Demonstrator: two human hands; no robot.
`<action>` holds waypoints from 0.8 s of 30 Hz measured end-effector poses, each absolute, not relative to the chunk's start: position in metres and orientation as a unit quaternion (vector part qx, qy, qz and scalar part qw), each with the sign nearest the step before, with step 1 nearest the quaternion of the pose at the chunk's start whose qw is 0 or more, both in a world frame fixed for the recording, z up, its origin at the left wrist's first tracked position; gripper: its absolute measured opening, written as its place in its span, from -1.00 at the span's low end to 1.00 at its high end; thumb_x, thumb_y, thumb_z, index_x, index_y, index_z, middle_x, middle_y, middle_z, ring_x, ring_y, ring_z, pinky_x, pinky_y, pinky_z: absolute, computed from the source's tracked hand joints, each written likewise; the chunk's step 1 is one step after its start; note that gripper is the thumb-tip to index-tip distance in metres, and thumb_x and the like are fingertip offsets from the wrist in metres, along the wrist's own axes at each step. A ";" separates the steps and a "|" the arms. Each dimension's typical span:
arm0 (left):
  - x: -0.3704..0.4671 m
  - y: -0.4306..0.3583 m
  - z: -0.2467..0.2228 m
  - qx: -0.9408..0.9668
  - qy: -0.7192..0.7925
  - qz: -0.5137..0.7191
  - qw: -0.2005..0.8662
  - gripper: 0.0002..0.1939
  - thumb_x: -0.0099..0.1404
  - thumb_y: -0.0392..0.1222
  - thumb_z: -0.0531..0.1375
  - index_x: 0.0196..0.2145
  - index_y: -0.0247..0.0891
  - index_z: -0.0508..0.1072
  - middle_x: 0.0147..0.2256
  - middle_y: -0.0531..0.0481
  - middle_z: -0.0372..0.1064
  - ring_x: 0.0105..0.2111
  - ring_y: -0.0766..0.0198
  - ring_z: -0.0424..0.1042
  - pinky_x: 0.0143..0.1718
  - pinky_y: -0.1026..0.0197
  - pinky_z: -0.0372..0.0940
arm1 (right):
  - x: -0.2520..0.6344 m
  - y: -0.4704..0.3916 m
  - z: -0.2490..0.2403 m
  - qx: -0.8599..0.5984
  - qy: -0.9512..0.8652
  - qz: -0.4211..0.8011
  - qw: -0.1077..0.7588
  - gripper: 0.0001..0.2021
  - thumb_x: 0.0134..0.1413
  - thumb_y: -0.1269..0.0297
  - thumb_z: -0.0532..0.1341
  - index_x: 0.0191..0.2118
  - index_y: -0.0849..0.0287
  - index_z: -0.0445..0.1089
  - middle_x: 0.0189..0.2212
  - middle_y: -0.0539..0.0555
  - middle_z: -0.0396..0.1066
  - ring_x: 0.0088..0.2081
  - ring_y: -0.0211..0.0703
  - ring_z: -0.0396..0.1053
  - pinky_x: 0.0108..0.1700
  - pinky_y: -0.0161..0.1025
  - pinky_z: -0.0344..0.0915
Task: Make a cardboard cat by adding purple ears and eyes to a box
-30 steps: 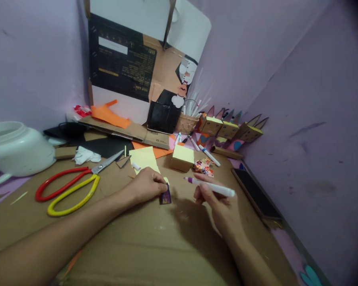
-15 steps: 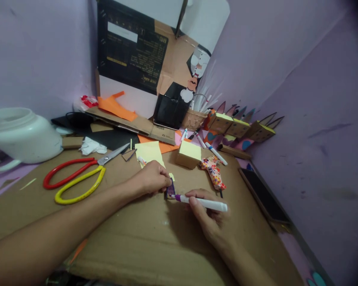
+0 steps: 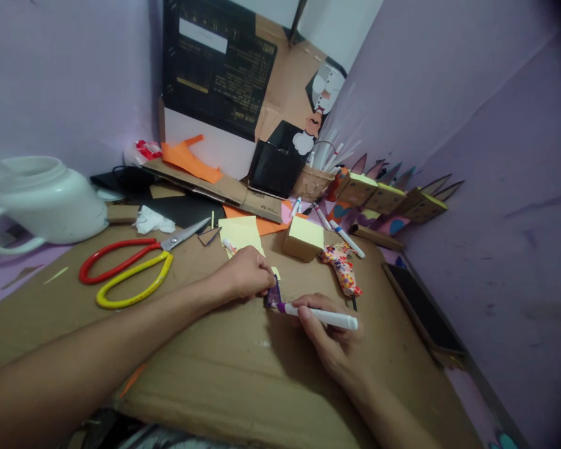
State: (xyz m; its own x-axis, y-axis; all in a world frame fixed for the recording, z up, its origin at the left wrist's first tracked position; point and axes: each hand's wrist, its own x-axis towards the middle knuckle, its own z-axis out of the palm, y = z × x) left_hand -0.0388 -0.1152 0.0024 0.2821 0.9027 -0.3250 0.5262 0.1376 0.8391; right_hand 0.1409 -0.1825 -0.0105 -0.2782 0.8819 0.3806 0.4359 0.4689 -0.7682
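So yeah, white marker (image 3: 331,317) was gripped in right hand (image 3: 330,337), purple tip (image 3: 281,307) set against near end of small purple-coloured strip (image 3: 273,295). Strip was held at far end on cardboard (image 3: 215,368) by left hand (image 3: 247,274), fingers (image 3: 265,279) closed on it. Big red-and-yellow-handled scissors (image 3: 167,246) were parked off left, yellow-topped box (image 3: 303,239) seen beyond strip.

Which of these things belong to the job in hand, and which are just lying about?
In use:
small purple piece, held by left hand
marker, in right hand

Apparently just lying about:
scissors
white pot
crumpled white wad
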 end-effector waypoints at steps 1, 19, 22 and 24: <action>-0.039 -0.115 0.003 0.628 0.568 0.190 0.496 -0.87 -0.04 -0.29 0.10 -0.66 -0.32 0.39 -0.73 0.09 0.23 -0.80 0.44 0.11 -0.79 0.36 0.00 | 0.141 -0.183 -0.010 -0.437 -0.753 0.273 0.409 -0.88 0.14 0.32 0.13 -0.34 0.16 0.42 -0.55 0.00 0.40 -0.55 -0.28 0.33 -0.54 -0.38 0.19; -0.040 -0.114 0.000 0.631 0.565 0.186 0.498 -0.87 -0.03 -0.28 0.12 -0.60 -0.34 0.45 -0.70 0.08 0.26 -0.79 0.44 0.13 -0.78 0.36 0.02 | 0.141 -0.184 -0.008 -0.467 -0.731 0.275 0.414 -0.83 0.14 0.25 0.13 -0.33 0.17 0.43 -0.55 0.03 0.40 -0.55 -0.24 0.33 -0.55 -0.35 0.20; -0.041 -0.114 -0.001 0.635 0.561 0.186 0.498 -0.88 -0.02 -0.28 0.12 -0.61 -0.34 0.43 -0.71 0.10 0.25 -0.79 0.46 0.13 -0.78 0.38 0.03 | 0.141 -0.184 -0.009 -0.472 -0.731 0.287 0.401 -0.80 0.14 0.22 0.12 -0.38 0.17 0.43 -0.59 0.03 0.40 -0.57 -0.23 0.32 -0.55 -0.34 0.20; -0.041 -0.115 -0.001 0.636 0.559 0.187 0.498 -0.88 -0.02 -0.29 0.12 -0.61 -0.34 0.43 -0.71 0.10 0.24 -0.79 0.46 0.13 -0.78 0.38 0.03 | 0.141 -0.184 -0.010 -0.475 -0.723 0.294 0.407 -0.80 0.14 0.21 0.13 -0.39 0.17 0.43 -0.59 0.02 0.40 -0.56 -0.23 0.33 -0.55 -0.34 0.20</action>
State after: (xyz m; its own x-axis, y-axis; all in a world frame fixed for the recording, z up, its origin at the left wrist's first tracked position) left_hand -0.0407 -0.1146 -0.0008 0.3041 0.8975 -0.3196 0.5248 0.1221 0.8424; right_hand 0.1414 -0.1839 -0.0102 -0.2183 0.9257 0.3089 0.4471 0.3762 -0.8115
